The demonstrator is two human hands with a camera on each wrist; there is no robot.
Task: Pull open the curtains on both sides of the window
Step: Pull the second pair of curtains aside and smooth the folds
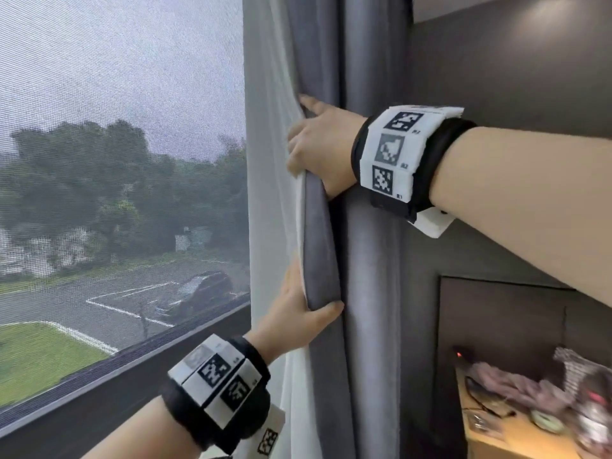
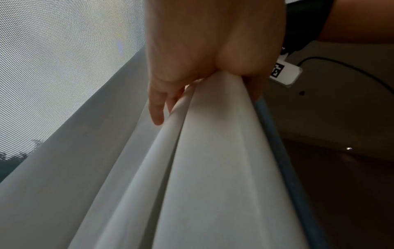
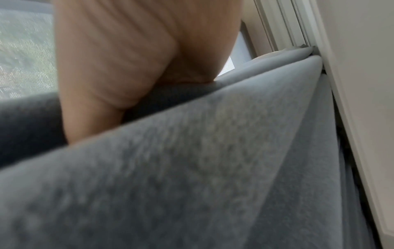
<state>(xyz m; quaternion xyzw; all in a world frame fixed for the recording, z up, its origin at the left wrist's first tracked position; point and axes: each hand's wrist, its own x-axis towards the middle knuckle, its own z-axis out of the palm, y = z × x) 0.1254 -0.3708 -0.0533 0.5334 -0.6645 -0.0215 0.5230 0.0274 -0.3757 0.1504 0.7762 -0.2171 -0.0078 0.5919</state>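
Observation:
A grey curtain (image 1: 364, 243) with a white lining (image 1: 275, 160) hangs bunched in folds at the window's right side. My right hand (image 1: 311, 140) grips its leading edge at chest height, fingers curled round behind the fabric. Lower down, my left hand (image 1: 298, 309) holds the same edge, thumb on the grey face and fingers on the lining side. In the left wrist view the left hand (image 2: 187, 67) pinches the white lining folds (image 2: 213, 160). In the right wrist view the right hand's palm (image 3: 127, 59) presses into blurred grey curtain cloth (image 3: 192, 168).
The window's mesh screen (image 1: 116, 127) fills the left, uncovered, showing trees and a parking lot. Its dark sill (image 1: 132, 362) runs below. A dark wall panel (image 1: 496, 77) stands right of the curtain. A wooden desk (image 1: 490, 442) with clutter sits at the lower right.

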